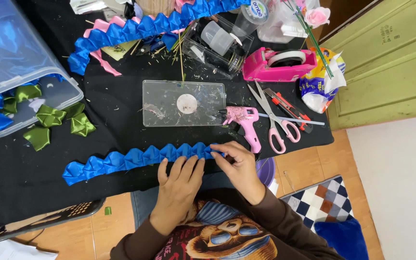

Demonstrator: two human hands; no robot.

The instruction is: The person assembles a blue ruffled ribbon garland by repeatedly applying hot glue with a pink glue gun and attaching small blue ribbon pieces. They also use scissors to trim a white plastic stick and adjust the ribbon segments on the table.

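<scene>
Far left: a clear bin (pixel 10 58) tipped on its side on the table (pixel 121 120), its mouth toward the worker — folded green pieces (pixel 49 115) and some blue ones spill out of it, within easy reach, which looks like the reason for the tilt.

Front edge of the table: a blue ribbon strip (pixel 131 161), folded into a row of points, lies flat and runs left to right, ending under the hands. It sits close to the body, probably so both hands can press on it without stretching.

Left hand (pixel 179 180): palm down, fingers (pixel 188 166) stretched out and slightly spread, tips resting on the lower edge of the strip. Not gripping — it seems to pin the strip flat.

Right hand (pixel 239 166): fingers (pixel 220 150) curled in, tips pinched on the right end of the strip, where the last fold is. Whether thumb and forefinger fully meet I cannot tell; the hand covers that.

Just behind the hands: a clear plate (pixel 184 103) with a white disc on it. Right of that a pink glue gun (pixel 244 123), nozzle toward the plate, lying just beside the right hand. Then scissors (pixel 275 120) and a cutter (pixel 287 106), both near. Behind them a pink tape dispenser (pixel 278 65). A second blue strip (pixel 145 26) lies across the back of the table.
</scene>
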